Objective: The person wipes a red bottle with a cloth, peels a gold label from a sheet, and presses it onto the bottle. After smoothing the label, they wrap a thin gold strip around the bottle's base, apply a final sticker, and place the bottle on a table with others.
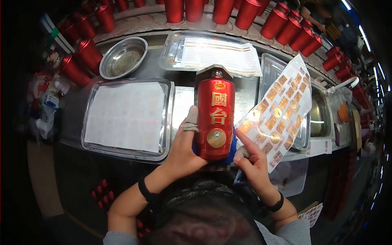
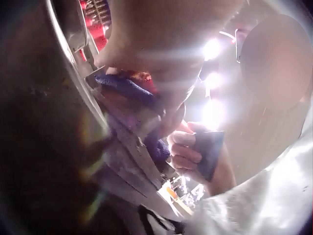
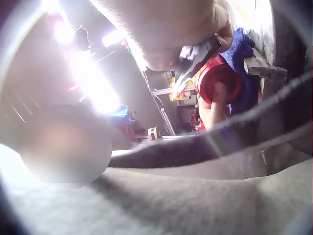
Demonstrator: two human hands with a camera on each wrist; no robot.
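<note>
In the head view, my left hand [image 1: 181,143] grips a red bottle [image 1: 217,116] with gold characters and a round gold emblem, thumb along its left side. Grey wrapping covers part of that thumb. The bottle leans over a blue cloth [image 1: 233,149], its base toward me. My right hand [image 1: 255,167] is just right of the bottle's lower end, index finger extended toward it. In the left wrist view, that hand's other fingers curl round a dark flat piece [image 2: 210,154]. The bottle's round base [image 3: 220,85] shows in the right wrist view.
A sheet of gold stickers [image 1: 279,116] slants over a tray at right. Left stands a metal tray [image 1: 168,122] with a white sheet [image 1: 124,116]; behind it, a metal bowl [image 1: 124,57]. Several red bottles [image 1: 247,14] line the back conveyor. A sink [image 1: 320,116] is at right.
</note>
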